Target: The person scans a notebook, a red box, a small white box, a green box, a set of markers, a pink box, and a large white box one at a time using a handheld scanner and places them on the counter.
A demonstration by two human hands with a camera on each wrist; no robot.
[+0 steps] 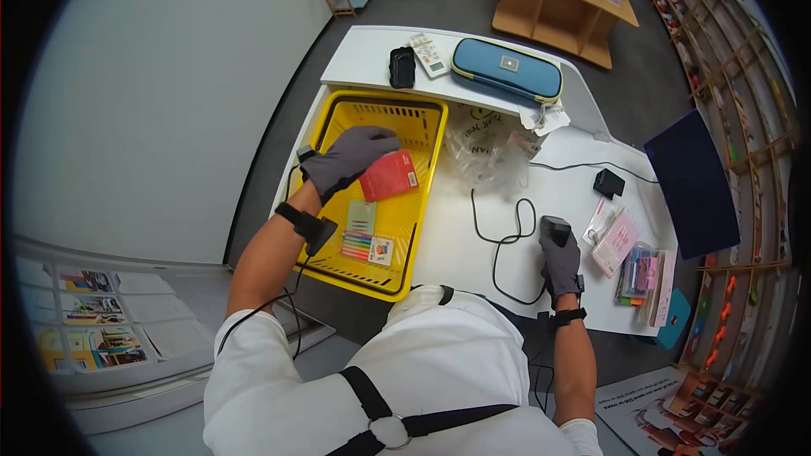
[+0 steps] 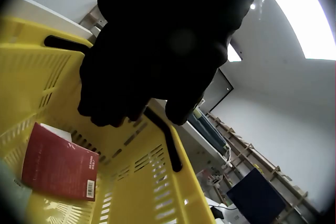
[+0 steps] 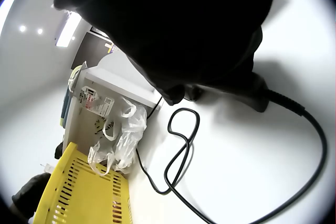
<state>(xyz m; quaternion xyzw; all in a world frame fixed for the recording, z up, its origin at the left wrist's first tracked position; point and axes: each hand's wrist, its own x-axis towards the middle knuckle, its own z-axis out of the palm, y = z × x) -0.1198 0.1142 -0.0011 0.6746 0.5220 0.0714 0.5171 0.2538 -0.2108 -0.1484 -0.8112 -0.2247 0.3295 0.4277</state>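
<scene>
My left hand (image 1: pixel 351 156), in a dark grey glove, hangs inside the yellow basket (image 1: pixel 427 194) over a red booklet (image 1: pixel 390 177). In the left wrist view the booklet (image 2: pixel 60 166) lies low in the basket, apart from the loosely bent fingers. Also in the basket are a pale green packet (image 1: pixel 361 216), a pack of coloured pens (image 1: pixel 356 245) and a small white card-like item (image 1: pixel 381 251). My gloved right hand (image 1: pixel 559 266) grips a black handheld scanner (image 1: pixel 555 227) at the white counter. Its cord (image 3: pixel 315 129) leaves the handle below the fist.
Clear plastic bags (image 1: pixel 486 152) stand right of the basket. On the upper shelf are a blue pencil case (image 1: pixel 507 72), a calculator-like white device (image 1: pixel 429 55) and a black object (image 1: pixel 402 67). Pink stationery (image 1: pixel 615 243), pen packs (image 1: pixel 639 274) and a monitor (image 1: pixel 697 186) stand to the right.
</scene>
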